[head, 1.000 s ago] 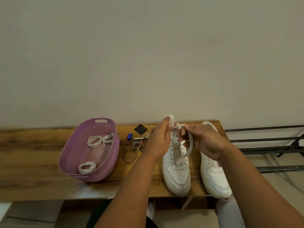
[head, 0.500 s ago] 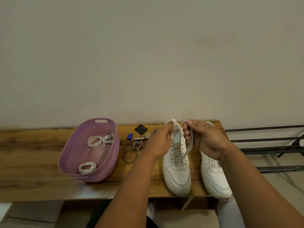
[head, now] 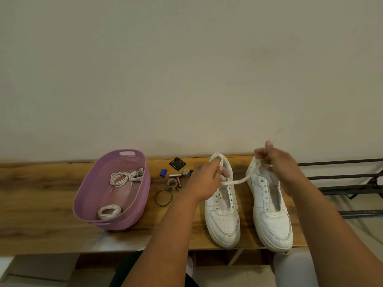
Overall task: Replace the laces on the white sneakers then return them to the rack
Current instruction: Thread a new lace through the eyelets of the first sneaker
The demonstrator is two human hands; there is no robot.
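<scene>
A: Where were the sneakers?

B: Both stood on the wooden bench (head: pixel 41 193), toes toward the near edge. The left sneaker (head: pixel 222 212) sat beside the right sneaker (head: pixel 269 208), close but apart, at the bench's right end. Neither had a lace through the eyelets that showed.

A: And the hands?

B: The left hand (head: pixel 204 179) was over the heel end of the left sneaker, fingers curled round one end of a flat white lace (head: pixel 238 181). The lace ran right and far from there, up toward the right hand (head: pixel 275 160), which was raised above the heel of the right sneaker. That hand was blurred, but its fingers were bunched and the lace ended in them, so it looked pinched there.

A: Was the lace taut?

B: It made a gentle curve between the two hands, crossing the gap between the shoes.

A: What else was on the bench?

B: A purple basket (head: pixel 93 193) to the left, holding a loose coil of round cord laces (head: pixel 124 178) at its far end and a folded flat lace bundle (head: pixel 109 211) at its near end. Between basket and sneakers lay small odds: a black square piece (head: pixel 177 163), a blue bit (head: pixel 163 172), a twisted metal ring (head: pixel 163 197), a roll of clear tape (head: pixel 172 182), and some little metal parts I could not make out.

A: The rack?

B: A dark metal rack (head: pixel 342 177) stood to the right of the bench, beyond the right arm.
</scene>
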